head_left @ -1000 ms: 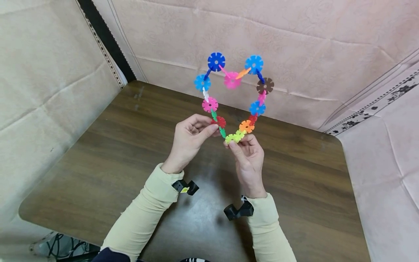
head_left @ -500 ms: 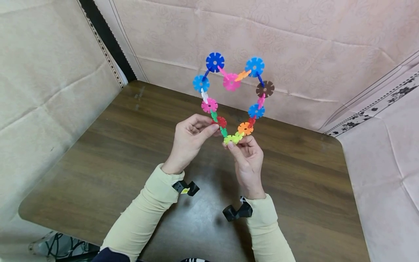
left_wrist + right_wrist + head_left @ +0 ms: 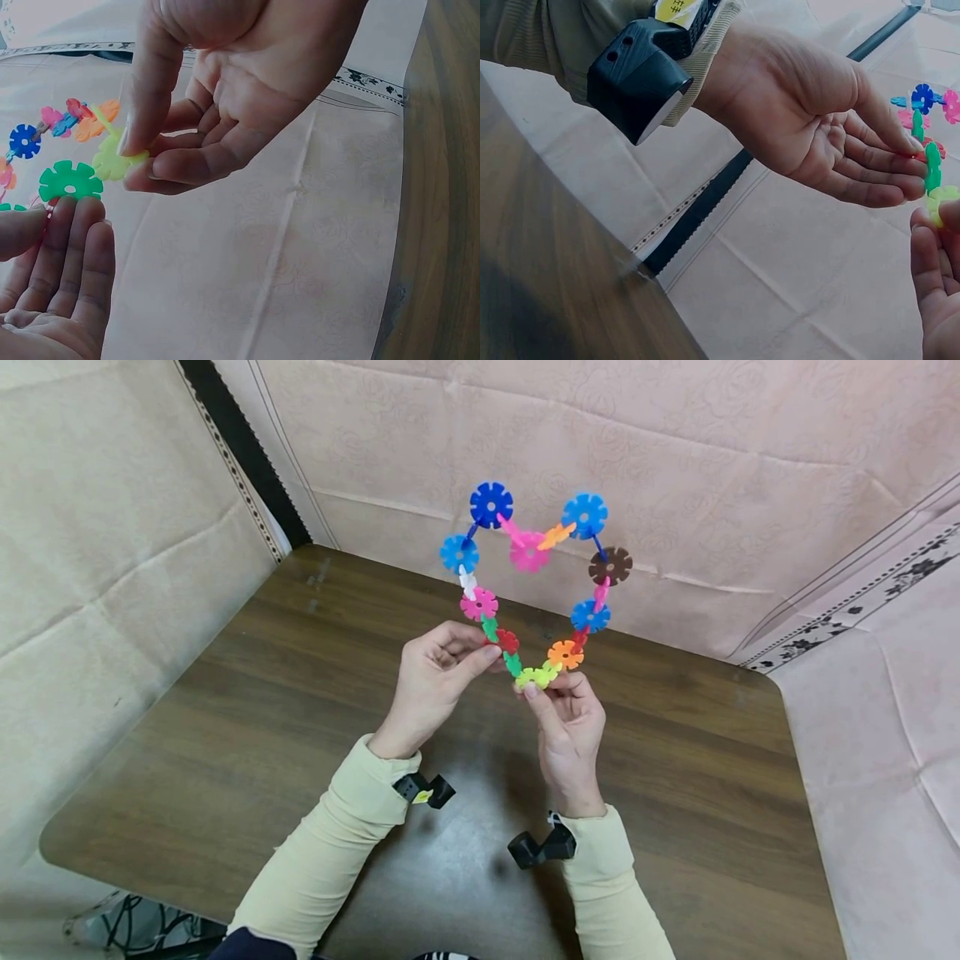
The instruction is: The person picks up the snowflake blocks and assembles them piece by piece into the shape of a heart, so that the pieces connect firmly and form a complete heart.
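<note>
In the head view, a heart-shaped loop of notched plastic snowflake discs (image 3: 591,616) is held up over the table. My left hand (image 3: 437,685) pinches a red disc (image 3: 507,642) on the loop's lower left between thumb and fingers. At the bottom tip, a yellow-green disc (image 3: 535,677) is pinched by my right hand (image 3: 572,739). Between the two grips sits a green disc (image 3: 71,181), slotted into its neighbours. A pink disc (image 3: 529,552) forms the dip at the top, between a dark blue disc (image 3: 491,505) and a light blue one.
A brown wood-grain table (image 3: 697,793) lies beneath the hands. Pale cloth (image 3: 637,443) hangs behind it and at both sides. Black cameras (image 3: 543,847) are strapped at both wrists. Dark cables (image 3: 135,927) show beyond the table's near left edge.
Over the last second the loop tips slightly, its upper discs shifting a few pixels. Both hands keep the same grips in nearly the same place.
</note>
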A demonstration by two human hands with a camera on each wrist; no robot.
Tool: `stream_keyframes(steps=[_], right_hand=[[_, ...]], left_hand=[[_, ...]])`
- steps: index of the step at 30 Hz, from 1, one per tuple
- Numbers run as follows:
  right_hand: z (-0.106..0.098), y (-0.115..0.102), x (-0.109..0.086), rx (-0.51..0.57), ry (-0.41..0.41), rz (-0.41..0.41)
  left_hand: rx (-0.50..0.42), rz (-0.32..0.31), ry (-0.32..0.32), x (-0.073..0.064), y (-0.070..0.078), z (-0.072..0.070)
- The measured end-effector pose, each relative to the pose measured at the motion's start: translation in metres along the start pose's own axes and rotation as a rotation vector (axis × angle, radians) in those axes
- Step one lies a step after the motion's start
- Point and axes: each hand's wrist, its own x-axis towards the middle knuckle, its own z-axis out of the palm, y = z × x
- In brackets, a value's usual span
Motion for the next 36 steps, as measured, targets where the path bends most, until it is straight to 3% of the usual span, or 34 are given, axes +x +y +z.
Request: stream_keyframes(steps=[15, 26, 29, 36], right_hand=[[0.0025, -0.0015, 0.0007, -0.021, 0.007, -0.003], [0.0008, -0.0005, -0.0021, 0.036, 0.025, 0.026], [0.0009, -0.0004, -0.0019, 0.053, 0.024, 0.026], [-0.0008, 0.0007, -0.0024, 0.049, 0.029, -0.003]], left_hand=[[0.034, 0.017, -0.008, 0.0013, -0.0004, 0.0022], [0.027, -0.045, -0.031, 0.0002, -0.0030, 0.0013], [0.066, -0.051, -0.045, 0.0010, -0.0013, -0.0001], [0.250, -0.046, -0.098, 0.0037, 0.0056, -0.0014]])
